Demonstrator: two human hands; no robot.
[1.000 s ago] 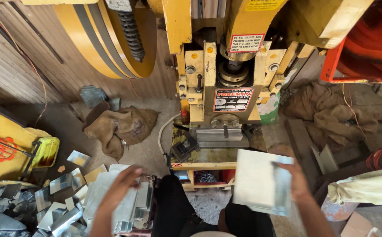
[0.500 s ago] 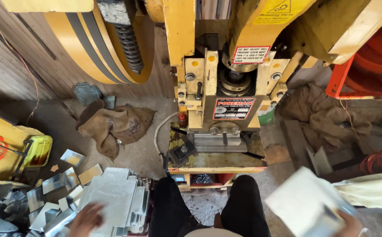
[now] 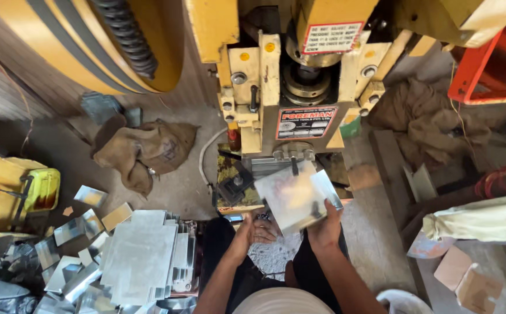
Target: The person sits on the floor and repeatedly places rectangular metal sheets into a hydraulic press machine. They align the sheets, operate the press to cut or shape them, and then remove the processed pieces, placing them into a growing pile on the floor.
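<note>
The right hand (image 3: 324, 225) holds a thin metal sheet (image 3: 290, 197) by its near right corner. The fingers are closed on that corner, with the thumb on top. The sheet is shiny and nearly square. It tilts a little, and its far edge points up toward the press (image 3: 290, 87). The far edge is just under the front of the press, right by the flat bed (image 3: 238, 174) where the tool sits. So the sheet lies ahead of the fingers, between the hand and the machine.

The left hand (image 3: 251, 232) is just beside the right one, a bit lower and to the left. It holds nothing. Its fingers are loose and half curled, palm up. It is near the sheet's near left corner but does not touch it. The right hand is the one on the sheet.

To the left, on the floor side, lies a stack of sheets (image 3: 139, 256). They are flat, and the same grey metal. Around the stack lie many small bent scraps (image 3: 72, 229) of metal, all mixed up. They are not in any box. The stack is well apart from both hands.

A brown sack (image 3: 145, 148) lies crumpled on the floor behind the stack. A big yellow wheel (image 3: 90, 40) with a belt is at the top left. A yellow box (image 3: 43, 189) sits at the left edge; I cannot tell what is in it.
</note>
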